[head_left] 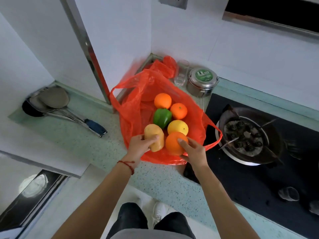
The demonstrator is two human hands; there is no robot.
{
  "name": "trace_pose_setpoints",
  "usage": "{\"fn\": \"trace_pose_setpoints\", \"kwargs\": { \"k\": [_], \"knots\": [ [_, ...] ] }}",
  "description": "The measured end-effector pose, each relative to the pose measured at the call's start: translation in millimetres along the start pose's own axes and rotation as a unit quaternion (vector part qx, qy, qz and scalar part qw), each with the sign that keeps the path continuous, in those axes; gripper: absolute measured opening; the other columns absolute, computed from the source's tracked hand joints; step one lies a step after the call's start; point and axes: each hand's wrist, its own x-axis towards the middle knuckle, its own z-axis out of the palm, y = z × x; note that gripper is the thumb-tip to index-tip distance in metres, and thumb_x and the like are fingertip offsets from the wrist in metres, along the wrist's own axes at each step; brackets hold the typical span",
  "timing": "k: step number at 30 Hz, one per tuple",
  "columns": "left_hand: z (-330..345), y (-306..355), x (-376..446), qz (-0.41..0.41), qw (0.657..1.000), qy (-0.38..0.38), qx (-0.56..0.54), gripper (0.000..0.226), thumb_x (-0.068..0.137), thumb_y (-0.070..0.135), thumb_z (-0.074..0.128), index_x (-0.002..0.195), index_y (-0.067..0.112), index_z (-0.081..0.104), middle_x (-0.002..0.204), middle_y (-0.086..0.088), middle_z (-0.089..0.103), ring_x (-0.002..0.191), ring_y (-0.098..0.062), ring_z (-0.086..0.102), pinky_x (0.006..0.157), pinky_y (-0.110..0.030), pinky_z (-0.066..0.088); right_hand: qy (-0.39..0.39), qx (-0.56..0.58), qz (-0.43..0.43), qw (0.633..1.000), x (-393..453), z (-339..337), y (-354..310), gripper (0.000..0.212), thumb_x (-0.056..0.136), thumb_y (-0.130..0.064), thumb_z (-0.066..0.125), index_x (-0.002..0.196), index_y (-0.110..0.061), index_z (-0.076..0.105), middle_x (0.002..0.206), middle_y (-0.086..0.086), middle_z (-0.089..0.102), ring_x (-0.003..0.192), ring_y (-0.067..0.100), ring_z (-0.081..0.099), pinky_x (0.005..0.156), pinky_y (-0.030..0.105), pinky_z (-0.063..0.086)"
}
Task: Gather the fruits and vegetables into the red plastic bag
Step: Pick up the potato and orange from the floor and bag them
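- Red plastic bag [131, 107] lies spread open on the speckled green desk [96, 144], in a white-walled corner beside a black hob [259, 178].
- Inside: three oranges, one green pepper [162, 118], one yellow fruit [177, 127], perhaps a lemon.
- Left hand [138, 146] fingers grip a potato [154, 137]; right hand [194, 152] fingers hold the nearest orange [173, 144].

The person's forearms are bare, with no sleeve in sight. A thin red cord bracelet [127, 165] circles the wrist just behind the left hand [140, 146], with a small knot or loose end at its upper edge. The right hand [194, 152] and its wrist carry nothing. Lower in the view the person wears dark trousers [136, 218], a strip of grey garment [148, 234] at the waist, and white lace-up shoes [159, 213], one plainly seen between the legs.
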Motion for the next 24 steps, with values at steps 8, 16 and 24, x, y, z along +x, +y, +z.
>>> {"fn": "trace_pose_setpoints", "kwargs": {
  "k": [8, 16, 24],
  "knots": [
    [9.3, 9.8, 39.8, -0.021, 0.998, -0.046, 0.037, 0.019, 0.074, 0.019, 0.075, 0.078, 0.009, 0.059, 0.077, -0.001, 0.06, 0.074, -0.011, 0.058, 0.072, -0.028, 0.051, 0.057, -0.055, -0.013, 0.997, 20.9, 9.6, 1.3, 0.06, 0.075, -0.033, 0.074, 0.127, -0.012, 0.054, 0.12, 0.006, 0.058, 0.106, 0.024, 0.059, 0.087, 0.047, 0.053],
    [18.1, 11.2, 59.7, -0.014, 0.994, -0.063, 0.088, 0.023, 0.063, 0.024, 0.081, 0.066, 0.021, 0.059, 0.074, -0.001, 0.062, 0.086, -0.023, 0.062, 0.088, -0.046, 0.052, 0.087, -0.136, -0.025, 0.987, 34.5, 10.4, 1.3, 0.069, 0.072, -0.046, 0.073, 0.13, -0.015, 0.052, 0.127, 0.006, 0.058, 0.111, 0.023, 0.057, 0.094, 0.047, 0.049],
    [20.8, 7.6, 57.6, -0.018, 0.99, -0.077, 0.119, 0.035, 0.067, 0.017, 0.08, 0.096, 0.01, 0.063, 0.094, -0.008, 0.064, 0.095, -0.025, 0.063, 0.09, -0.046, 0.051, 0.083, -0.201, -0.006, 0.976, 39.2, 9.6, 8.4, 0.068, 0.08, -0.044, 0.066, 0.136, -0.012, 0.044, 0.133, 0.006, 0.053, 0.119, 0.024, 0.051, 0.098, 0.036, 0.043]
  ]
}}
